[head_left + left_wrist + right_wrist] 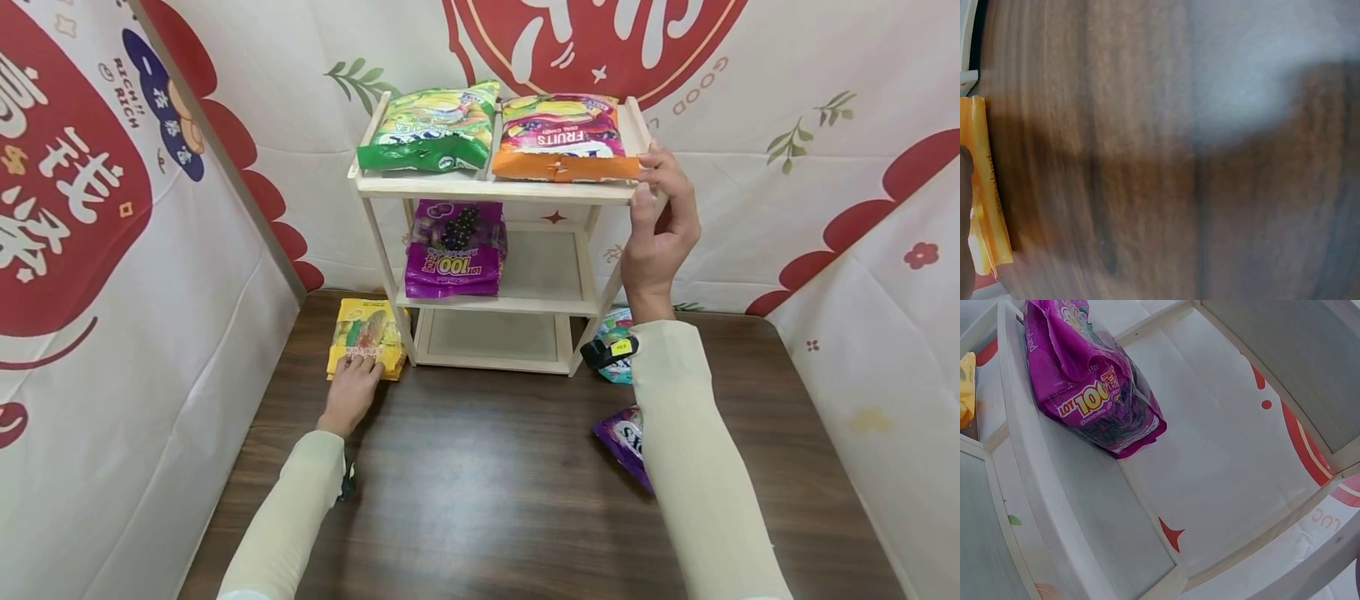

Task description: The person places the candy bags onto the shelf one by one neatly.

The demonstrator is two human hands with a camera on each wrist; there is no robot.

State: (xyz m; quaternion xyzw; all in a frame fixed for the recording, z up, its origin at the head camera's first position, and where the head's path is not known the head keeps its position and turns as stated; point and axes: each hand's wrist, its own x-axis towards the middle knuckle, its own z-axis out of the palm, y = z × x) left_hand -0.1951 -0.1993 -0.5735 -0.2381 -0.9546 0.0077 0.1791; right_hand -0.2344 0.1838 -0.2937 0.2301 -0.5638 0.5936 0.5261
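On the left of the table, my left hand (352, 393) grips the near edge of a yellow gummy candy bag (367, 321). That bag's orange edge (991, 187) shows at the far left of the left wrist view, a finger against it. My right hand (663, 225) holds the top right corner of a small white wooden shelf rack (495, 193), thumb on the front edge. Its fingertips are right at the corner of an orange-and-magenta fruit candy bag (558, 137) on the top shelf. Beside that bag lies a green candy bag (431, 133).
A purple gummy bag (453, 250) stands on the left of the middle shelf. Right of the rack, a teal bag (617, 367) and a dark purple bag (626, 442) lie on the brown table (465, 483), partly behind my right arm. Printed cloth walls (847, 208) surround the table.
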